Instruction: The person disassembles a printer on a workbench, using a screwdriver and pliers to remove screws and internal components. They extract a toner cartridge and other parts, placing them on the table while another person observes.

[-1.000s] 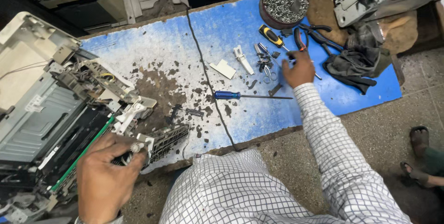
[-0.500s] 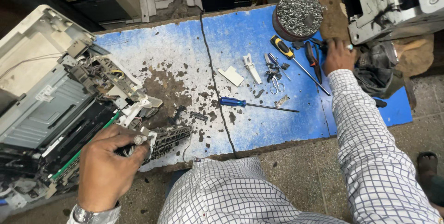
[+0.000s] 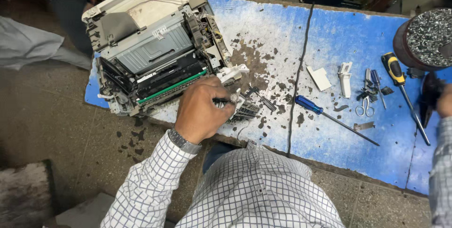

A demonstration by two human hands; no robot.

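Relative to the opened printer (image 3: pixel 155 54), the left hand (image 3: pixel 203 110) remained clamped on its grey part, while the right hand (image 3: pixel 445 101) had withdrawn rightward, grip indeterminable.

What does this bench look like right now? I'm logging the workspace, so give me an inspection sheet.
Surface: blue painted bench top, worn white in places, with dark flakes and stains.
Job's things: opened white and grey printer, covers off, green strip showing; small dark ribbed plastic part beside it.
Clutter: blue-handled screwdriver, yellow and black screwdriver, small scissors, white plastic pieces, round tub of metal screws.
Grippers: left hand closed on a small part at the printer's front corner; right hand at the frame edge, grip hidden.
Cables: thin black cable across the bench.
Surroundings: stained concrete floor; another person's arm behind the bench.
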